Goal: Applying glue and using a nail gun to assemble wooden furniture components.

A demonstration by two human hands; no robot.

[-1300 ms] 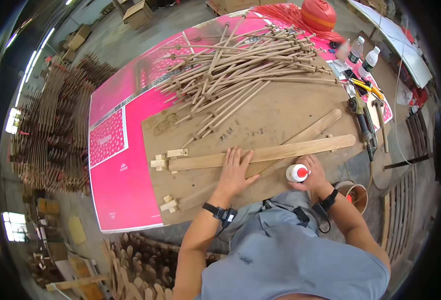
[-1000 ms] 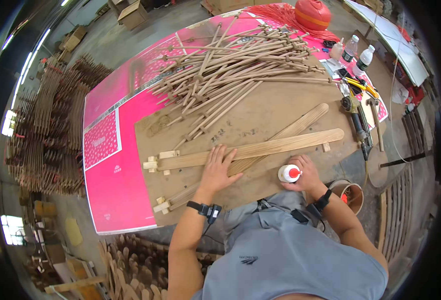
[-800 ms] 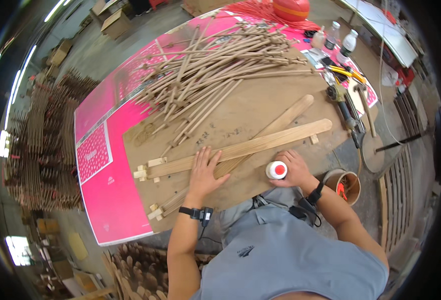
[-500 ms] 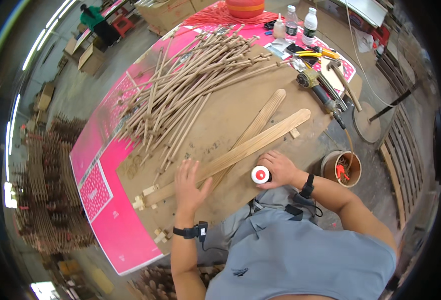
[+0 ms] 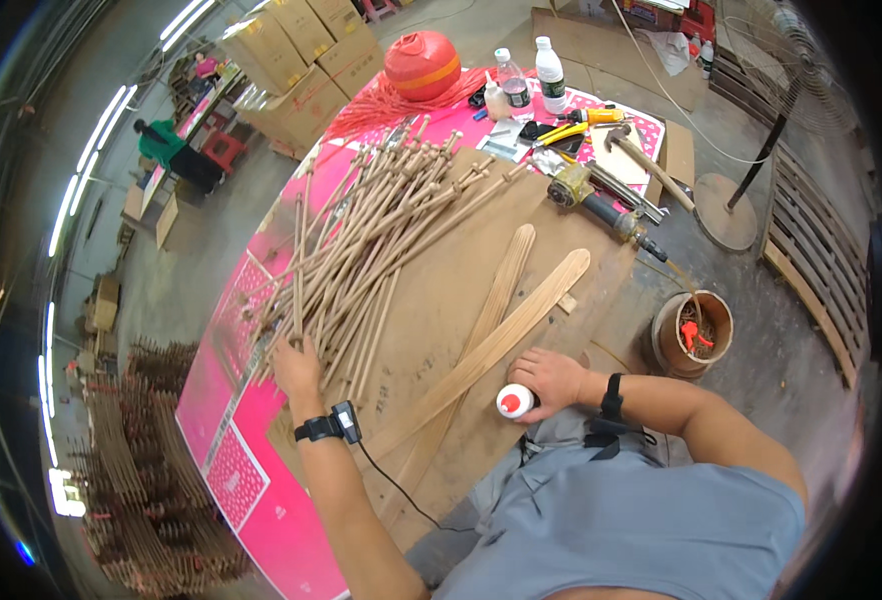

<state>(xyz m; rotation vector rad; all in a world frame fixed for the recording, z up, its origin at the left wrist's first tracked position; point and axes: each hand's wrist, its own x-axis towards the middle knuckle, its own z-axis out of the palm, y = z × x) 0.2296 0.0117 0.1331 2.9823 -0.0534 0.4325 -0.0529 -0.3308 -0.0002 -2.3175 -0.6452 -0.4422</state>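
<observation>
My left hand [image 5: 299, 371] is at the near-left edge of a large pile of thin wooden rods [image 5: 391, 215] with knobbed ends, its fingers closed around the end of a rod. By the table's near edge, my right hand [image 5: 551, 378] is wrapped round a small white bottle [image 5: 514, 401] whose red-marked top points up at me. Two flat wooden slats with rounded ends lie crossed between my hands: a paler upper slat [image 5: 521, 320] over a lower slat [image 5: 504, 275]. A small wooden block [image 5: 567, 302] shows beside the upper slat. My left forearm hides the near ends of the slats.
At the far right of the table lie an air nail gun [image 5: 601, 205], a hammer [image 5: 651, 168], pliers and bottles. A red ball of twine [image 5: 422, 66] sits at the back. A bucket [image 5: 698, 335] and a fan stand [image 5: 729, 205] are right of the table; a person works far left.
My left hand has moved from the slats forward and left to the rods, going from spread to closed. My right hand keeps the bottle, now tilted slightly. The view has shifted.
</observation>
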